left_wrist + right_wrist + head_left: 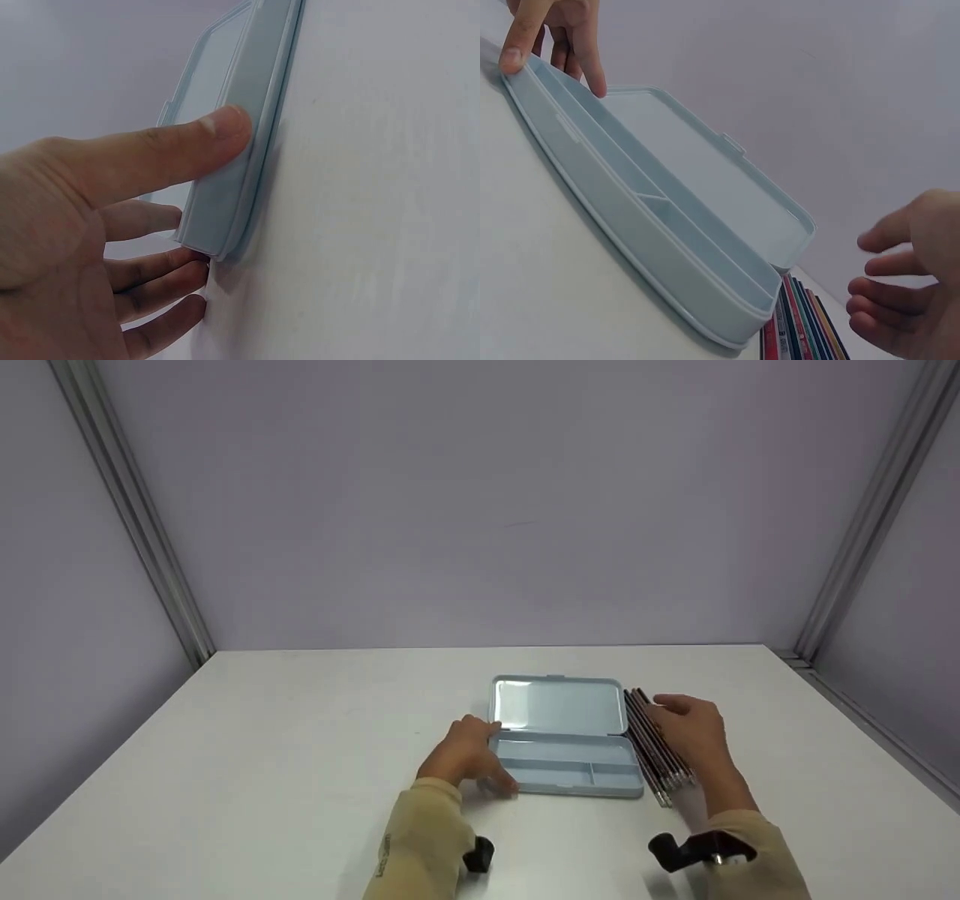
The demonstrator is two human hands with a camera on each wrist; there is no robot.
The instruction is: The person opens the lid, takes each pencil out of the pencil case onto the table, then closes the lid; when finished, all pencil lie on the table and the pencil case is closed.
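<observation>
— Status of case? Lying open on white desk (300,750); pale blue pencil case (562,735), lid flat back, tray divided, nothing inside.

— Left hand (469,754)? Pressed against case's left end, thumb on the edge, fingers straight, steadying, not gripping.

— Right hand (690,731)? Hovering over bundle of pencils (656,750) just right of case; fingers loosely spread, holding nothing.

— Step? Judged as reaching for pencils. Calls for closing on the bundle, then lifting across into tray.
</observation>
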